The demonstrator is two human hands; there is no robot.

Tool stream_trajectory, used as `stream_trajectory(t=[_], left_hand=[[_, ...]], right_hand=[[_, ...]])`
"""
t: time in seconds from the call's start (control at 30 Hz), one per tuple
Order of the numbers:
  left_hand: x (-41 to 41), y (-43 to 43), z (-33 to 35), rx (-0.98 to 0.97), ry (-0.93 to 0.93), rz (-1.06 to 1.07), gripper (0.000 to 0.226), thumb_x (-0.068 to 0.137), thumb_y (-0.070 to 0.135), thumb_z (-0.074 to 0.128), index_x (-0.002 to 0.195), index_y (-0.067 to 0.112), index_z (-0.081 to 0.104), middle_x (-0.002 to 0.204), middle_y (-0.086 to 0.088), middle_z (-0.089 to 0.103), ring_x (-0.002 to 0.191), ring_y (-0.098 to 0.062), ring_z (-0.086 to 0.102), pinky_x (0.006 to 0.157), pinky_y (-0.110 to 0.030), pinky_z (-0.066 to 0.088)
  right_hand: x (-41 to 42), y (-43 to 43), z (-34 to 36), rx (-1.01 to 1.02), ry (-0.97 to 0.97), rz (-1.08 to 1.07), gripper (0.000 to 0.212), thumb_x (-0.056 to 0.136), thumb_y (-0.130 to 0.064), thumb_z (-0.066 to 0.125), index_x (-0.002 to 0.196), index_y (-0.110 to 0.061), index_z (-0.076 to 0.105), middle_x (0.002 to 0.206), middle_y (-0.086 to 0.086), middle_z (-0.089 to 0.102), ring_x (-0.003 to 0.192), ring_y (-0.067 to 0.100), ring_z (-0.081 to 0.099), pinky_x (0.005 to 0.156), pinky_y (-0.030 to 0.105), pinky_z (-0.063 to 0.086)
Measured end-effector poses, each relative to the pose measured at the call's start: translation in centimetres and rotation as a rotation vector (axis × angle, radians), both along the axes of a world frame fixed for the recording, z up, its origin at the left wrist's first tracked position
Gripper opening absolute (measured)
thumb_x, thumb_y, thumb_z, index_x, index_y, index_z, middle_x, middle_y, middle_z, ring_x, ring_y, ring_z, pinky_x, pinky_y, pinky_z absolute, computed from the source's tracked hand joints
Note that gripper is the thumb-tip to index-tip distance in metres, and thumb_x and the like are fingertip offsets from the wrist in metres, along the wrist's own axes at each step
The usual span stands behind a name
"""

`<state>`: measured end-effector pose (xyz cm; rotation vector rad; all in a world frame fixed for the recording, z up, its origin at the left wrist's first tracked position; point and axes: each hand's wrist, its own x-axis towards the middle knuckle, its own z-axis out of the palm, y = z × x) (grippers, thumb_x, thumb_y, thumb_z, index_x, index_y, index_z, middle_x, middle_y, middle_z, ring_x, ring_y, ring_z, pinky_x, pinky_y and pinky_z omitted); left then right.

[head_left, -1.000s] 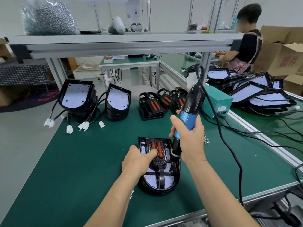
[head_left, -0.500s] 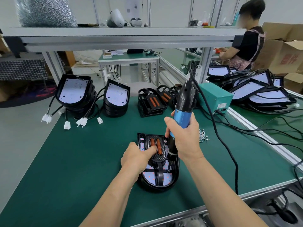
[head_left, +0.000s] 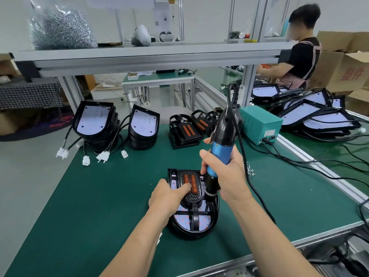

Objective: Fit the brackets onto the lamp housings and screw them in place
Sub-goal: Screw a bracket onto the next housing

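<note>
- Currently I have the left hand [head_left: 167,198] resting on the bracket [head_left: 192,193]; its fingers [head_left: 182,187] grip nothing, and the forefinger is stretched out, pressing the ridged pad beside the two orange strips.
- That bracket sits on the lamp housing [head_left: 192,223], which lies flat on the green counter [head_left: 99,196] just in front of me.
- My right hand [head_left: 227,176] has its fingers clamped round the blue barrel of the electric screwdriver [head_left: 221,144], held nearly upright with its tip down at the bracket's right edge.
- Loose screws [head_left: 250,170] lie just right of that hand.
- Farther back I see stacked housings [head_left: 93,120] with white plugs, more brackets [head_left: 184,130] and a green power box [head_left: 259,124].
</note>
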<state>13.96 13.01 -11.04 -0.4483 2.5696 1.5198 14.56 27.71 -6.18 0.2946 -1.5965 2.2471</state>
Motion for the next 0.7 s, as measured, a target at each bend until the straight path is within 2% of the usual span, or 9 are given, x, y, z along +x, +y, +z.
stream_trajectory(t=[0.13, 0.4, 0.53, 0.6, 0.7], left_hand=[[-0.1, -0.2, -0.2, 0.003, 0.007, -0.001, 0.055, 0.069, 0.059, 0.073, 0.100, 0.015, 0.059, 0.100, -0.002, 0.068, 0.095, -0.026, 0.065, 0.090, -0.047, 0.054], [-0.3, -0.5, -0.7, 0.035, -0.001, 0.009, 0.046, 0.075, 0.052, 0.076, 0.099, 0.019, 0.056, 0.100, 0.001, 0.067, 0.094, -0.023, 0.065, 0.090, -0.047, 0.054], [-0.2, -0.4, -0.7, 0.055, 0.005, 0.006, 0.044, 0.075, 0.051, 0.077, 0.099, 0.019, 0.057, 0.099, 0.001, 0.068, 0.093, -0.022, 0.065, 0.091, -0.048, 0.054], [-0.1, -0.4, -0.6, 0.062, 0.006, 0.007, 0.044, 0.075, 0.051, 0.077, 0.099, 0.020, 0.058, 0.100, 0.002, 0.068, 0.093, -0.021, 0.065, 0.091, -0.047, 0.054], [-0.1, -0.5, -0.6, 0.075, -0.004, 0.005, 0.051, 0.075, 0.052, 0.076, 0.109, 0.019, 0.057, 0.112, 0.002, 0.065, 0.102, -0.021, 0.063, 0.093, -0.044, 0.052]], right_hand=[[0.0, 0.5, 0.0, -0.065, -0.001, -0.027, 0.034, 0.078, -0.013, 0.072, 0.108, -0.006, 0.057, 0.064, 0.002, 0.055, 0.049, 0.019, 0.050, 0.054, 0.025, 0.047], [-1.1, 4.7, 2.0, -0.202, 0.036, -0.123, 0.024, 0.081, -0.015, 0.071, 0.099, -0.010, 0.056, 0.061, 0.006, 0.053, 0.049, 0.020, 0.050, 0.052, 0.025, 0.044], [-2.0, 7.6, -0.3, -0.405, -0.101, -0.166, 0.014, 0.089, -0.016, 0.070, 0.096, -0.016, 0.057, 0.063, 0.002, 0.054, 0.050, 0.015, 0.049, 0.048, 0.022, 0.044], [-2.3, 8.7, -2.0, -0.502, -0.208, -0.188, 0.017, 0.092, -0.015, 0.070, 0.094, -0.018, 0.053, 0.064, 0.002, 0.054, 0.050, 0.015, 0.050, 0.046, 0.022, 0.045], [-2.8, 9.9, -4.6, -0.539, -0.319, -0.252, 0.020, 0.092, -0.017, 0.070, 0.096, -0.018, 0.050, 0.063, 0.002, 0.054, 0.048, 0.013, 0.052, 0.043, 0.021, 0.044]])
